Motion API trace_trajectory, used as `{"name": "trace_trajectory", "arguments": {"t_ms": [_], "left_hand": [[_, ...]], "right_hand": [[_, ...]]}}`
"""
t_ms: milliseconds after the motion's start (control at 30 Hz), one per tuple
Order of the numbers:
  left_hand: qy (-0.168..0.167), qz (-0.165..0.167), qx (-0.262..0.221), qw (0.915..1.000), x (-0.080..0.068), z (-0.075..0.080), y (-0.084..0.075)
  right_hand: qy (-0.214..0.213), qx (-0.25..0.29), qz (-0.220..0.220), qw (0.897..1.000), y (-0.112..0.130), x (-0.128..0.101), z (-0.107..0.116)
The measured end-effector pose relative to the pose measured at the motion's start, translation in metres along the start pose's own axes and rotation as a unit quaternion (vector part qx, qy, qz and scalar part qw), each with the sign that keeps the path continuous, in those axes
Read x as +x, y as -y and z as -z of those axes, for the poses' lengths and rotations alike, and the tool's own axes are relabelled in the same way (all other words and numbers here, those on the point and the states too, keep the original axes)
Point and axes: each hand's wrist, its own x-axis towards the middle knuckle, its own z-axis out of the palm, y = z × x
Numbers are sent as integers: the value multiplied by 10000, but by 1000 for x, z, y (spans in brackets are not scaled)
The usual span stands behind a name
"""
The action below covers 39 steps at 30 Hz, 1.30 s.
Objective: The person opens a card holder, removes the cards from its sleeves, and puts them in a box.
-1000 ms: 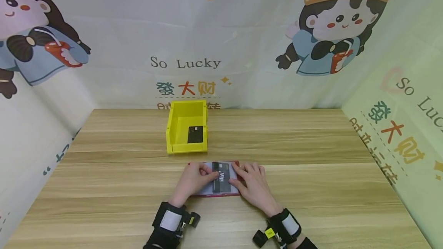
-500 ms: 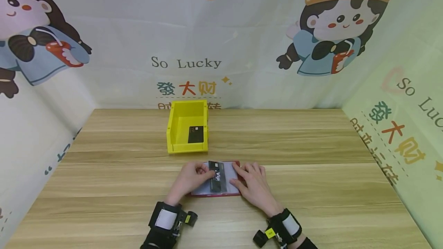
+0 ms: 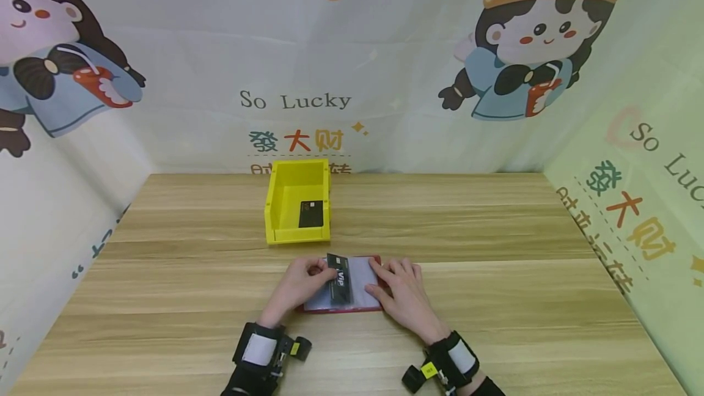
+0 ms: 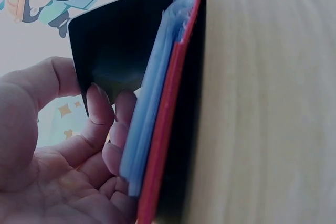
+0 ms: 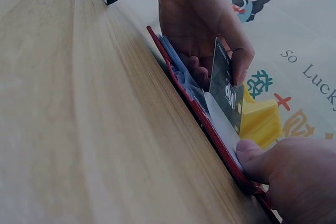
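A black card with "Vip" lettering [image 3: 340, 283] stands tilted over an open red card holder [image 5: 210, 129] with clear plastic sleeves [image 4: 142, 114]. My left hand [image 3: 299, 283] pinches the card by its left edge, thumb on top and fingertips against the dark back. The card's opposite edge meets the sleeves; whether any of it sits inside one I cannot tell. My right hand [image 3: 404, 295] rests at the holder's right side, fingers spread, the thumb [image 5: 251, 156] pressing the sleeve page down.
Behind the holder stands a yellow bin [image 3: 297, 240], a second black card [image 3: 311, 214] lying in it. Everything rests on a wood-grain table [image 3: 467, 219], backed by a printed cloth [image 3: 396, 66]. Both wrists wear black camera straps.
My left hand has drawn leftward with the VIP card, which has shifted left across the sleeve page and tilted up. More of the page shows to its right. The right hand stays put.
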Motion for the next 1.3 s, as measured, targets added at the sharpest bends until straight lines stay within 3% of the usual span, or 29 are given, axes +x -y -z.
{"name": "trace_trajectory", "arguments": {"t_ms": [400, 633, 867, 1033, 1300], "left_hand": [[-253, 65, -259, 9993, -7, 5, -7], [-554, -207, -603, 9964, -6, 24, -9], [-1004, -98, -987, 9900, -1, 46, -14], [-1419, -146, -833, 9863, 10, 61, -18], [-1856, -164, -24, 9825, 29, 77, -28]], "right_hand": [[-50, 133, 11, 9999, 1, 0, 0], [-80, 177, 1, 9998, -1, 1, -1], [-102, 196, 85, 9997, -3, -1, -2], [-54, 218, 51, 9997, -4, -1, -3], [-61, 255, 39, 9996, -2, 0, -1]]}}
